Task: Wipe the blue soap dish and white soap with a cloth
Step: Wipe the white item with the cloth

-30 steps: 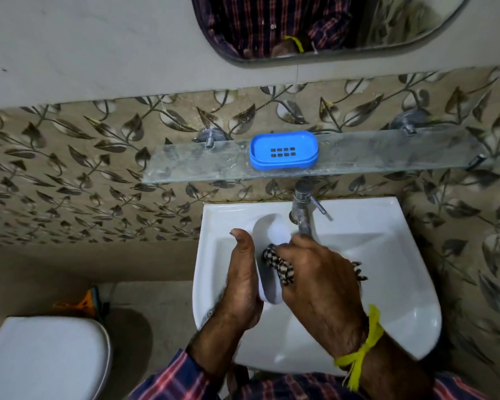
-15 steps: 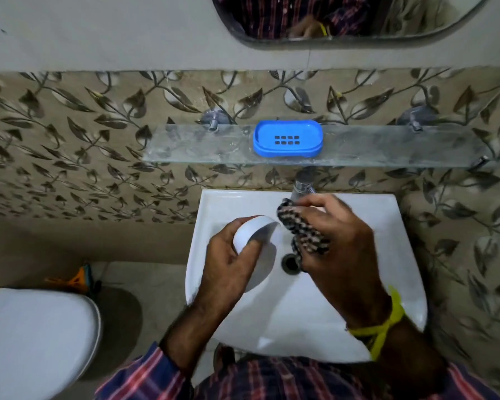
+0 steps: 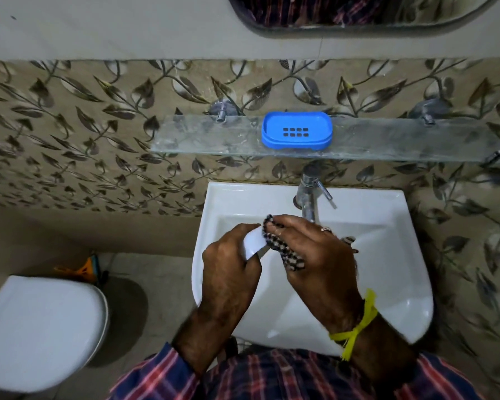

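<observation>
the left hand is gripping the white soap over the sink; the right hand is pressing a bunched checked cloth against it. the blue soap dish is sitting on the glass shelf.

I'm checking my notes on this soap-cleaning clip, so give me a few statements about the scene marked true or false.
1. The left hand holds the white soap. True.
2. The blue soap dish lies in the sink. False: it sits on the glass shelf above.
3. The right hand holds a checked cloth against the soap. True.
4. The soap rests in the dish. False: the dish is empty.
5. Water runs from the tap. False: no stream shows.
</observation>
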`<act>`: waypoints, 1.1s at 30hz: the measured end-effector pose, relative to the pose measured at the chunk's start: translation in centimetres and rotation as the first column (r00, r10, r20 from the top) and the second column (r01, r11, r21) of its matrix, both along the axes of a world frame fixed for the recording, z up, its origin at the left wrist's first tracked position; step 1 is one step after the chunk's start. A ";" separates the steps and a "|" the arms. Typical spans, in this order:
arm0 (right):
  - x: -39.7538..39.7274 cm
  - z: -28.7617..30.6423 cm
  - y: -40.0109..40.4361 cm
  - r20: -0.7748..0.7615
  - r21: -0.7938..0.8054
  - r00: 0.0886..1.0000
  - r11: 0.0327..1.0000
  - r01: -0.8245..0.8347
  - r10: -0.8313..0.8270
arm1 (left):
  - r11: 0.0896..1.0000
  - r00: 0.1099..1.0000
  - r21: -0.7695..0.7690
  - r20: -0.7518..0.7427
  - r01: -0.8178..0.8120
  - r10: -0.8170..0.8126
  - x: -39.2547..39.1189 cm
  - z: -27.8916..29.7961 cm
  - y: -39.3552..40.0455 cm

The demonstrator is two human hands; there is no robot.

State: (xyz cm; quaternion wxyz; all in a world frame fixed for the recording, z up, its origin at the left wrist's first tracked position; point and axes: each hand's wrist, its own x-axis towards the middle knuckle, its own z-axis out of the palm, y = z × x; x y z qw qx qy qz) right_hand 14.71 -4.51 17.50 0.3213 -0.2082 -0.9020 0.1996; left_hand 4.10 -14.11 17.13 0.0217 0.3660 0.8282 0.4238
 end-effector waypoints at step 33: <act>0.5 0.3 -0.9 0.064 -0.201 0.986 0.970 -0.138 0.153 | 0.977 0.997 0.196 0.001 0.081 -0.083 -0.9 -1.7 -2.6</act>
